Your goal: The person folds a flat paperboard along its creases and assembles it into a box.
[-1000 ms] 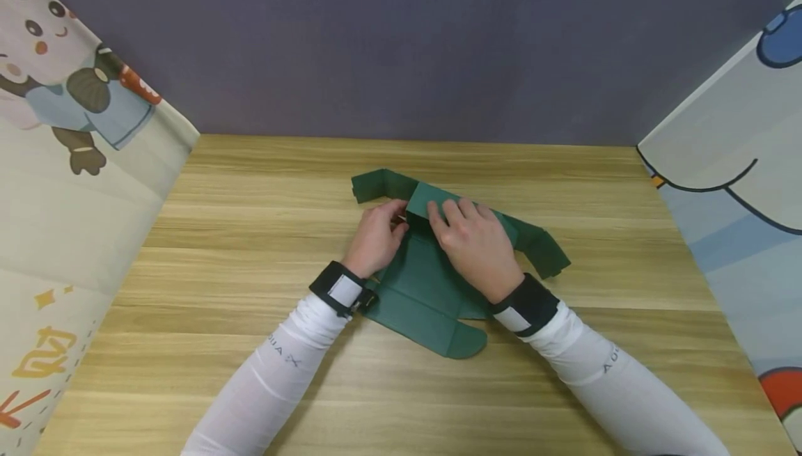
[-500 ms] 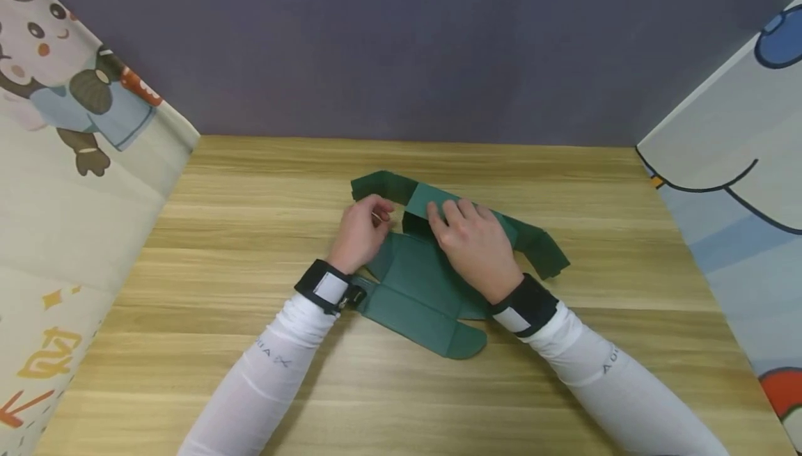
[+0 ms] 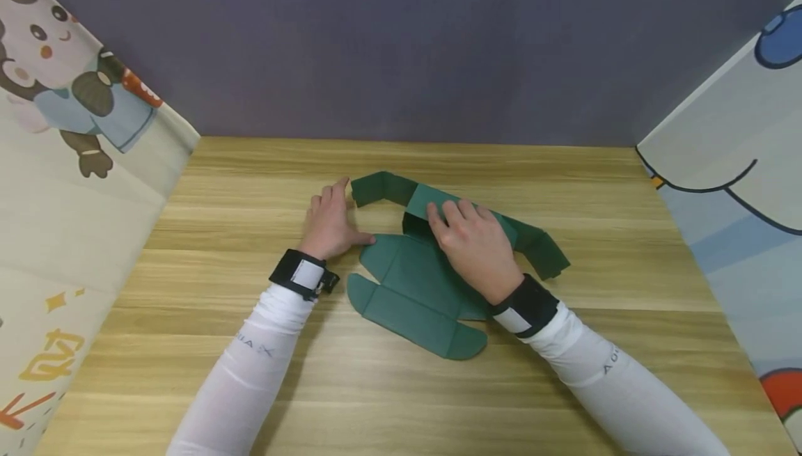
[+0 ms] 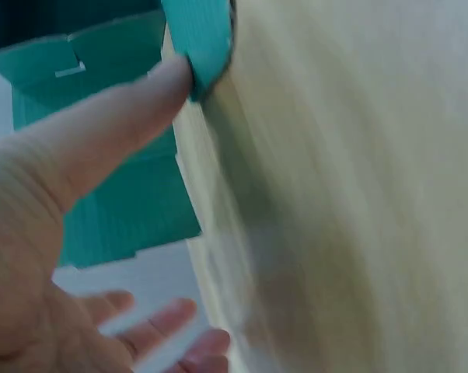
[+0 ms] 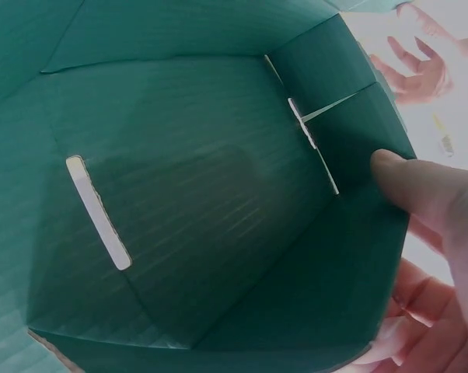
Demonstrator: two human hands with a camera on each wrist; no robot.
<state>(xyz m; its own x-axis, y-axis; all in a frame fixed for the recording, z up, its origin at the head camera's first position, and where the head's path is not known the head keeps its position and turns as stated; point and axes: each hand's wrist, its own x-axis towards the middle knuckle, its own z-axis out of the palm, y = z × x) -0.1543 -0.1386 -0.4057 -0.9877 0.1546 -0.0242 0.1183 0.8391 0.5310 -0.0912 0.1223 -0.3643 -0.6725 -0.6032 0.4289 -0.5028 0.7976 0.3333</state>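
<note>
A green cardboard box, partly folded, lies on the wooden table with its lid panel and rounded flaps spread toward me. My right hand holds its raised far wall; in the right wrist view the thumb lies inside against the wall and the fingers are outside. My left hand is spread at the box's left, its thumb tip touching a rounded flap and the other fingers extended away. A long side wing reaches left from the wall, close to the left fingertips.
Another side wing sticks out to the right past my right hand. Pale slots show in the box's inner face. The wooden table ends at a dark back panel, with printed cloths at both sides.
My left hand has left the corner beside the raised wall and moved left, its fingers spreading. The left flaps of the box now show. The right hand has stayed in place.
</note>
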